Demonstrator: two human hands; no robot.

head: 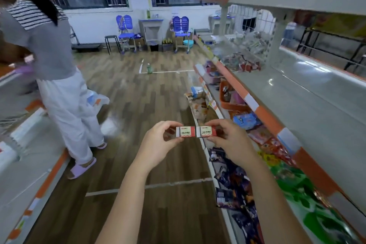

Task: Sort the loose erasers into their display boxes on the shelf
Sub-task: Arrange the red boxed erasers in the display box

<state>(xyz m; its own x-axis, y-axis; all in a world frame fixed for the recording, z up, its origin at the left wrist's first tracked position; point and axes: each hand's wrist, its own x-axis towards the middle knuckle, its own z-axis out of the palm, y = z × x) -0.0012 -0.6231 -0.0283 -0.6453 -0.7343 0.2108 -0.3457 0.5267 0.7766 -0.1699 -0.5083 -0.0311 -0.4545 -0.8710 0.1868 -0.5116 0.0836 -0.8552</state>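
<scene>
Single head-worn view, facing forward and down, close above both hands [158,144]

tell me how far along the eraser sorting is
Done: nothing visibly sorted yet; no eraser display box can be made out on the shelf at right. In hand: the left hand pinches one 2B eraser and the right hand pinches a second 2B eraser, held end to end above the floor. Left: both still have to go into their box.
</scene>
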